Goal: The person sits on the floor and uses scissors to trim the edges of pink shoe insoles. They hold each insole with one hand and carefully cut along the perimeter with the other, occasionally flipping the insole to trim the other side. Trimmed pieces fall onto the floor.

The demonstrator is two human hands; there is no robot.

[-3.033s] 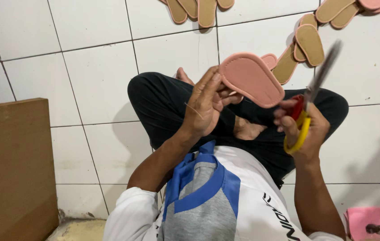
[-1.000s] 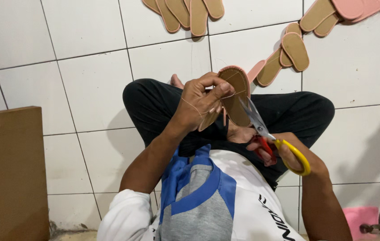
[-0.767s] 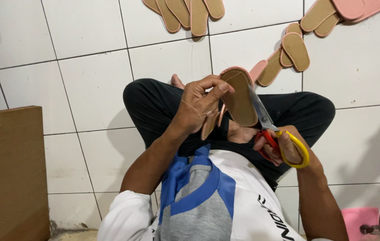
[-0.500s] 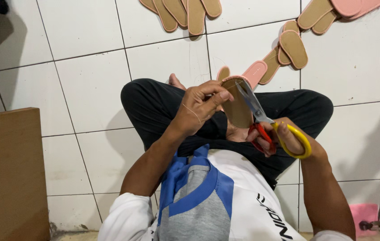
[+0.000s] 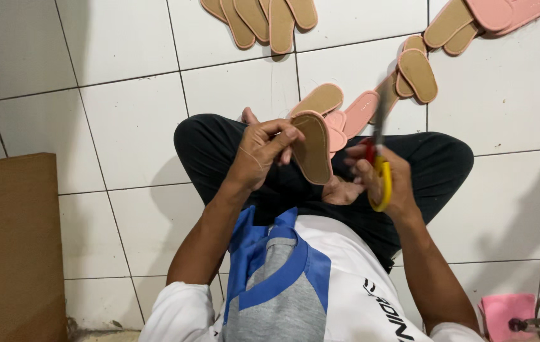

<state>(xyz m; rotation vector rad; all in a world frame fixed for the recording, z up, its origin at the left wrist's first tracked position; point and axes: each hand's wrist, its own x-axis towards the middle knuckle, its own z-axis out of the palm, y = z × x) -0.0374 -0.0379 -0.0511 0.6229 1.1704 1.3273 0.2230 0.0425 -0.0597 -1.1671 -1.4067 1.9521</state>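
Now the red-and-yellow-handled scissors (image 5: 379, 166) stand upright, blades pointing far, off the tan, pink-edged slipper sole (image 5: 313, 147) they were trimming half a second ago. The right hand (image 5: 384, 180) is clamped on the handles; the left hand (image 5: 262, 151) pinches the sole's left edge above the lap. More tan and pink soles (image 5: 417, 71) lie far on the white tiled floor (image 5: 118, 120); a brown board (image 5: 13, 247) sits near left.
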